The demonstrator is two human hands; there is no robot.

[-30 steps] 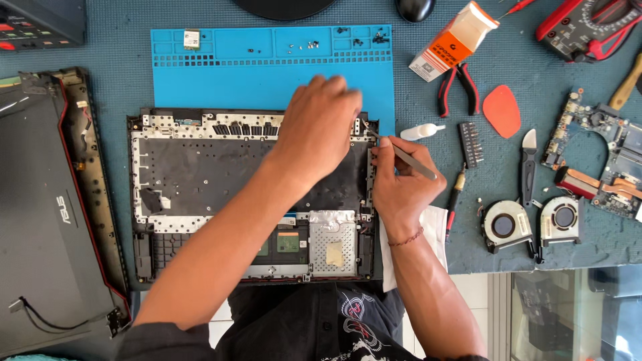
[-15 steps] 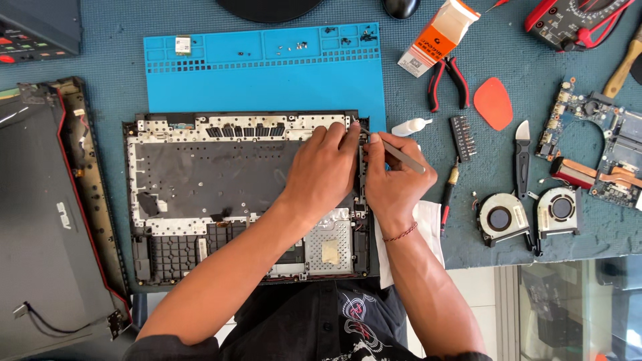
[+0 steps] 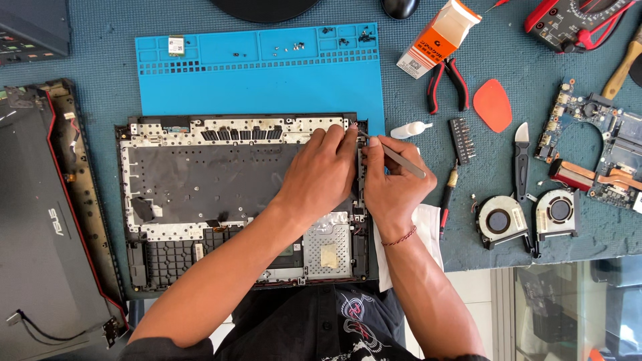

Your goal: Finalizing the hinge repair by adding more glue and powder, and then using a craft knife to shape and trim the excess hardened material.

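Teal bench | tweezers pinched in right hand | left hand on laptop chassis

Electronics repair workshop: tabletop under grey felt carrying a blue silicone work mat with loose screws, opened laptop chassis, bare circuit board, two cooling fans, red multimeter, red-handled pliers, screwdriver bit set.
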